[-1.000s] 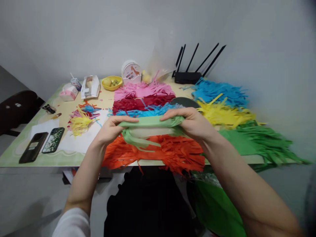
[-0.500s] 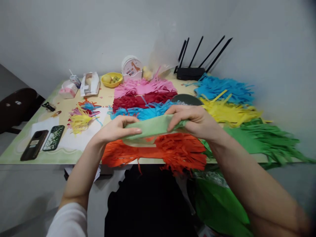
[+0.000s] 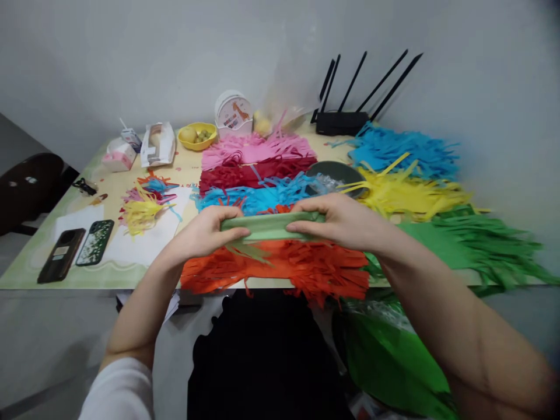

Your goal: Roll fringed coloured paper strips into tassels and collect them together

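A folded strip of light green paper (image 3: 268,226) is stretched level between my hands, above the table's front. My left hand (image 3: 214,231) pinches its left end, thumb in front and fingers behind. At the other end, my right hand (image 3: 326,220) grips it the same way. Pale green strands hang under its left half. Below lies a fringed orange paper bundle (image 3: 262,262), and just behind is a fringed blue bundle (image 3: 258,195). Farther back are a dark red bundle (image 3: 258,174) and a pink one (image 3: 258,150). Whether the held piece has more fringe behind it is hidden.
Fringed blue (image 3: 406,153), yellow (image 3: 415,192) and green paper (image 3: 437,242) lie at the right. A dark bowl (image 3: 324,169) sits mid-table, with a router (image 3: 341,122) behind. Phones (image 3: 95,242), small tassels (image 3: 146,210) and a yellow fruit dish (image 3: 196,140) occupy the left.
The light green paper has been turned and lowered into a narrower, level strip. My right hand has shifted its grip, bringing its thumb to the front.
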The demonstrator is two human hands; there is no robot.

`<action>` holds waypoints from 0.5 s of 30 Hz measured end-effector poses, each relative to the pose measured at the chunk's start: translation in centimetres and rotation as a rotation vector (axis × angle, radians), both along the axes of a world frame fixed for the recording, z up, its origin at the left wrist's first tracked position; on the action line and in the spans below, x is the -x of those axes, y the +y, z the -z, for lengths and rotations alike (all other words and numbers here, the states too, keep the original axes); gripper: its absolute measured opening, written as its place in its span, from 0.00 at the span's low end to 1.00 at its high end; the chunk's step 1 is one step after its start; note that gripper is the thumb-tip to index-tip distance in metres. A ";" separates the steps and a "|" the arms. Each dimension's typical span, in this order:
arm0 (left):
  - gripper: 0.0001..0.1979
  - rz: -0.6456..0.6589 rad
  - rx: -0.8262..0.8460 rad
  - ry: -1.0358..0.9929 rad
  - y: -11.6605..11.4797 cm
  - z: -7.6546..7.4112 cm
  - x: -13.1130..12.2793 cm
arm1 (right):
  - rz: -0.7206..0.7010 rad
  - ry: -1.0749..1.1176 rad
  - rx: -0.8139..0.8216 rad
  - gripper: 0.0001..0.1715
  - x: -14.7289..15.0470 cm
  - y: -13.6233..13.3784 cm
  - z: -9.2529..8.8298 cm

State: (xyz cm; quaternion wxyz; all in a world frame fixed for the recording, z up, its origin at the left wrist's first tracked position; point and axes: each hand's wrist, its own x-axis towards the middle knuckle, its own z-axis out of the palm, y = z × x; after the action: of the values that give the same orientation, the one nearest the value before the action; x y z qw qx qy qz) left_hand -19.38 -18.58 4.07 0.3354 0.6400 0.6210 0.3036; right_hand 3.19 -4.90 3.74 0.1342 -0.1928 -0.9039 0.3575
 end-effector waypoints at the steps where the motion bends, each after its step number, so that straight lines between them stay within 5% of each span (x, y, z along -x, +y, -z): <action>1: 0.13 -0.036 0.005 -0.075 -0.1 0.1 -0.1 | 0.050 0.035 0.021 0.13 0.0 -0.4 0.1; 8: 0.11 -0.164 -0.098 -0.608 -0.7 2.6 0.2 | 0.175 0.358 0.257 0.07 -0.7 -1.5 2.0; 15: 0.06 -0.103 -0.140 -0.670 -0.9 3.3 0.8 | 0.130 0.440 0.327 0.07 -0.7 -1.4 3.1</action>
State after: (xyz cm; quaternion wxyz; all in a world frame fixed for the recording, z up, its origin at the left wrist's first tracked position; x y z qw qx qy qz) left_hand -20.16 -19.53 0.79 0.4602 0.4939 0.4858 0.5552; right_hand 3.89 -6.35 0.67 0.3170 -0.1871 -0.7692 0.5224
